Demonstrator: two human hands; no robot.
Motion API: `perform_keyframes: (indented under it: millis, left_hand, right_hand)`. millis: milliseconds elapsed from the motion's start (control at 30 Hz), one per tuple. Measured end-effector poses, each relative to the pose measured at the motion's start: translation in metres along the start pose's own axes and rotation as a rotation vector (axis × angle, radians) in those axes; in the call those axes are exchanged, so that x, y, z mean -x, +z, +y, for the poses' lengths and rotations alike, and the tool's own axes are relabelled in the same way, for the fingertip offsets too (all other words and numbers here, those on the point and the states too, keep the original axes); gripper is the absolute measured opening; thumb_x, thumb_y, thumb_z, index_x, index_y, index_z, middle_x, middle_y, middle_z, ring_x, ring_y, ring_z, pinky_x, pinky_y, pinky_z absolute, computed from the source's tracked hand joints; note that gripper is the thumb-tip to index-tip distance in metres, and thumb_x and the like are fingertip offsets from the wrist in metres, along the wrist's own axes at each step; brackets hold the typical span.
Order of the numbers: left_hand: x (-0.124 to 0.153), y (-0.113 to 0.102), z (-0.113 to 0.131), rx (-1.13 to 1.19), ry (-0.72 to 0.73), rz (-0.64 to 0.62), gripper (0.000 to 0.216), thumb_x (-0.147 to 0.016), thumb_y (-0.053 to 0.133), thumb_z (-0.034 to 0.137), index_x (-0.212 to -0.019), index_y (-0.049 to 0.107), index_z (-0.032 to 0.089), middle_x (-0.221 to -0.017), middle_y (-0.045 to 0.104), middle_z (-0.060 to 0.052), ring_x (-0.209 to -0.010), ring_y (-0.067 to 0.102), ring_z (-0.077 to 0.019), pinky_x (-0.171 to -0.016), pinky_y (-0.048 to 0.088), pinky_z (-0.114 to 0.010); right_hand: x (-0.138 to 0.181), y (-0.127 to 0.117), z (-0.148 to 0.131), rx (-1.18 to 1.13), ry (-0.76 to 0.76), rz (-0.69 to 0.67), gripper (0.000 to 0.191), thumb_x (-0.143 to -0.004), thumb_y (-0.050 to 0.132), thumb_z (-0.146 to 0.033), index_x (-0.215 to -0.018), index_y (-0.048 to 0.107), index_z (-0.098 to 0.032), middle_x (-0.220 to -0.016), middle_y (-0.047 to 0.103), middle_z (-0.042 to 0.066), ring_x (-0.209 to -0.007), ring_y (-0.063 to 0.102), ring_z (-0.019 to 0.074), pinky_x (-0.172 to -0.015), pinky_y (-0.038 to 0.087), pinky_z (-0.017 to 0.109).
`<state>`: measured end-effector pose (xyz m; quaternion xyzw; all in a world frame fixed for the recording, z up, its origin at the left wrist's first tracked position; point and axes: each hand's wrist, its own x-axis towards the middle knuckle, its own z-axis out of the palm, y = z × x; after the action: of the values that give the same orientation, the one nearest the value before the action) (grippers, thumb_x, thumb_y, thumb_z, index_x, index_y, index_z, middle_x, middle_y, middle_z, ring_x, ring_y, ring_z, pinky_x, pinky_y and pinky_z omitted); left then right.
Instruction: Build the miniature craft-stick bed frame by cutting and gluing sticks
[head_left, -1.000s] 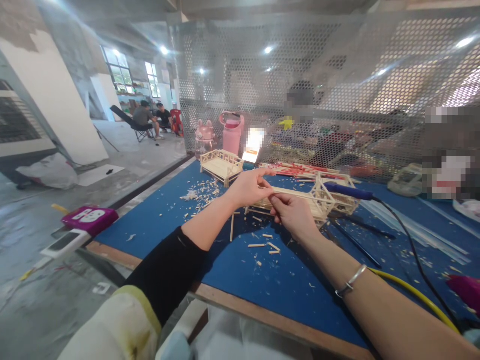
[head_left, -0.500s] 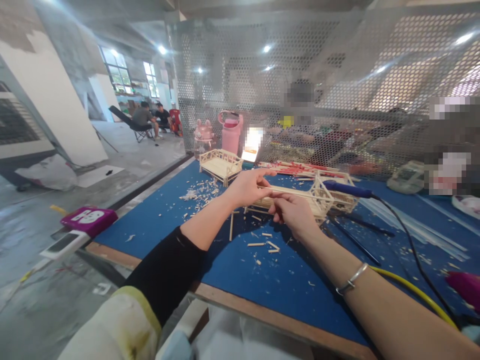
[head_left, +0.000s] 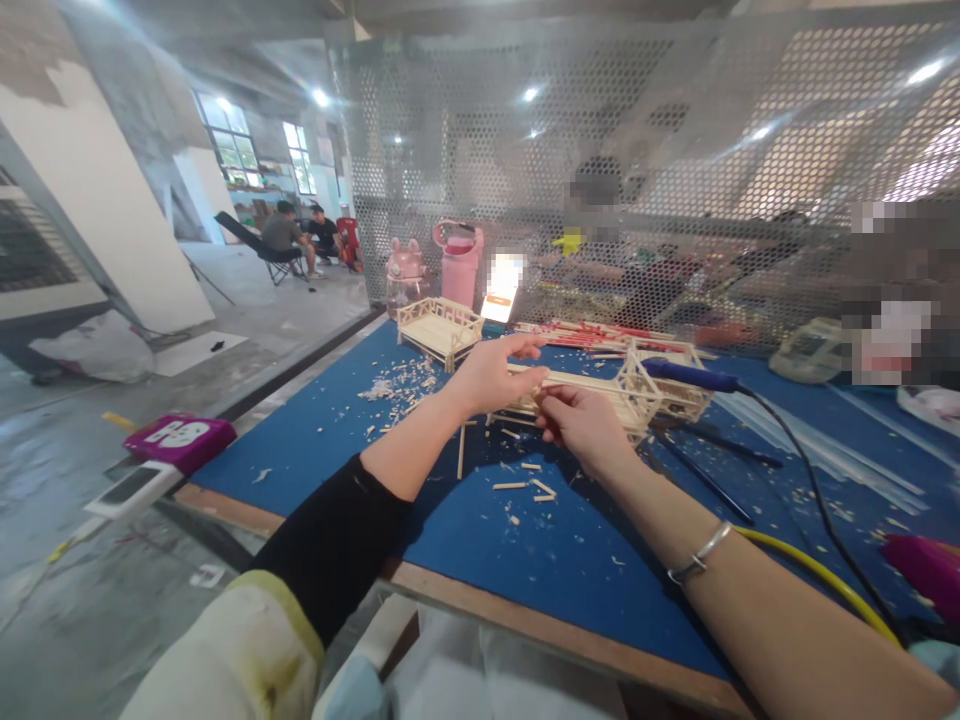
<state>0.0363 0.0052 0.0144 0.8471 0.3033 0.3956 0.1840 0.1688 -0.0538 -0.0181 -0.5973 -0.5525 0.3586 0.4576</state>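
In the head view, a model made of thin wooden sticks (head_left: 636,398) lies on the blue tabletop, with railings at its right end. My left hand (head_left: 491,378) is over its left end, thumb and fingers stretched out with a gap between them. Close beside it, my right hand (head_left: 581,420) is closed in a pinch at the model's near edge. What its fingertips grip is too small to make out. A blue-handled corded tool (head_left: 694,376) rests against the model's right end. A second stick model (head_left: 439,330), railed around a flat deck, stands to the left.
Wood scraps (head_left: 397,388) and short stick pieces (head_left: 544,490) litter the blue table (head_left: 322,500). Behind the model lie red-tipped sticks (head_left: 592,338), a lit phone (head_left: 504,288) and a pink cup (head_left: 459,268). Clear glue sticks (head_left: 832,450) lie right. A perforated metal screen (head_left: 465,130) stands behind.
My left thumb and fingers have parted slightly from the thin stick at the model's edge. My right fingertips have shifted a little left and stay pinched. The view has turned slightly.
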Motion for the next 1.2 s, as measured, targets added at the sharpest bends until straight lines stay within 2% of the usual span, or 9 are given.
perform_keyframes:
  millis: [133, 267, 400, 567, 667, 700, 833, 967, 1200]
  left_hand:
    - [0.018, -0.005, 0.032, -0.2, 0.04, 0.156, 0.026, -0.085, 0.045, 0.025, -0.101, 0.061, 0.013, -0.104, 0.065, -0.01, -0.097, 0.058, -0.0182, -0.089, 0.041, -0.032]
    - [0.06, 0.002, 0.074, -0.437, -0.078, -0.126, 0.036, -0.09, 0.033, 0.029, -0.074, 0.063, 0.016, -0.079, 0.067, -0.007, -0.077, 0.06, -0.0195, -0.07, 0.044, -0.031]
    - [0.101, 0.017, 0.101, -0.393, -0.09, -0.306, 0.033, -0.09, 0.033, 0.028, -0.081, 0.063, 0.018, -0.081, 0.067, -0.006, -0.076, 0.06, -0.0194, -0.067, 0.043, -0.029]
    - [0.121, 0.037, 0.108, -0.213, -0.092, -0.4, 0.029, -0.088, 0.039, 0.027, -0.077, 0.064, 0.018, -0.078, 0.067, -0.005, -0.073, 0.058, -0.0178, -0.064, 0.04, -0.026]
    - [0.122, 0.046, 0.105, 0.09, -0.237, -0.285, 0.03, -0.086, 0.04, 0.03, -0.074, 0.065, 0.017, -0.073, 0.066, -0.003, -0.066, 0.055, -0.0141, -0.061, 0.038, -0.024]
    - [0.122, 0.048, 0.104, 0.198, -0.307, -0.231, 0.029, -0.085, 0.042, 0.032, -0.075, 0.065, 0.017, -0.069, 0.064, -0.002, -0.062, 0.053, -0.013, -0.059, 0.037, -0.023]
    - [0.118, 0.053, 0.102, 0.52, -0.543, -0.069, 0.022, -0.077, 0.051, 0.035, -0.075, 0.062, 0.015, -0.059, 0.056, 0.001, -0.055, 0.047, -0.0103, -0.054, 0.035, -0.021]
    - [0.115, 0.054, 0.102, 0.712, -0.645, -0.025, 0.023, -0.076, 0.048, 0.035, -0.065, 0.054, 0.016, -0.054, 0.051, 0.002, -0.049, 0.038, -0.0073, -0.047, 0.027, -0.019]
    - [0.116, 0.056, 0.098, 0.758, -0.663, -0.005, 0.027, -0.076, 0.046, 0.035, -0.057, 0.047, 0.017, -0.052, 0.047, 0.003, -0.048, 0.034, -0.0064, -0.046, 0.023, -0.019]
  right_hand:
    - [0.024, -0.018, -0.018, 0.314, -0.124, -0.162, 0.018, -0.074, 0.052, -0.018, -0.058, 0.058, -0.017, -0.048, 0.058, -0.001, -0.042, 0.05, 0.0109, -0.045, 0.035, 0.022]
    - [0.07, -0.041, -0.039, 1.007, -0.501, -0.18, 0.022, -0.084, 0.043, -0.015, -0.085, 0.065, -0.019, -0.086, 0.07, 0.006, -0.077, 0.063, 0.0188, -0.062, 0.04, 0.025]
    - [0.116, -0.051, -0.039, 1.262, -0.477, -0.233, 0.021, -0.082, 0.046, -0.009, -0.088, 0.064, -0.019, -0.083, 0.07, 0.006, -0.076, 0.065, 0.0203, -0.06, 0.041, 0.026]
    - [0.141, -0.074, -0.006, 1.215, -0.406, -0.189, 0.016, -0.083, 0.048, -0.018, -0.092, 0.061, -0.018, -0.087, 0.068, 0.008, -0.081, 0.064, 0.021, -0.066, 0.045, 0.029]
    - [0.139, -0.105, 0.018, 1.218, -0.124, 0.08, 0.031, -0.081, 0.051, -0.033, -0.103, 0.056, -0.013, -0.098, 0.065, 0.016, -0.091, 0.061, 0.0281, -0.07, 0.045, 0.034]
    - [0.137, -0.115, 0.024, 1.22, -0.028, 0.081, 0.034, -0.08, 0.051, -0.036, -0.103, 0.056, -0.012, -0.097, 0.065, 0.017, -0.088, 0.061, 0.0295, -0.068, 0.044, 0.035]
    - [0.13, -0.138, 0.031, 1.042, 0.158, -0.134, 0.042, -0.077, 0.051, -0.032, -0.115, 0.049, -0.015, -0.084, 0.066, 0.008, -0.074, 0.062, 0.0233, -0.059, 0.04, 0.029]
    - [0.132, -0.134, 0.026, 0.923, 0.25, -0.163, 0.062, -0.07, 0.046, -0.017, -0.131, 0.035, -0.013, -0.062, 0.057, -0.002, -0.056, 0.055, 0.0171, -0.05, 0.033, 0.025]
    - [0.134, -0.125, 0.022, 0.899, 0.124, -0.245, 0.057, -0.073, 0.045, -0.022, -0.13, 0.043, -0.018, -0.068, 0.059, 0.001, -0.065, 0.055, 0.0187, -0.056, 0.035, 0.026]
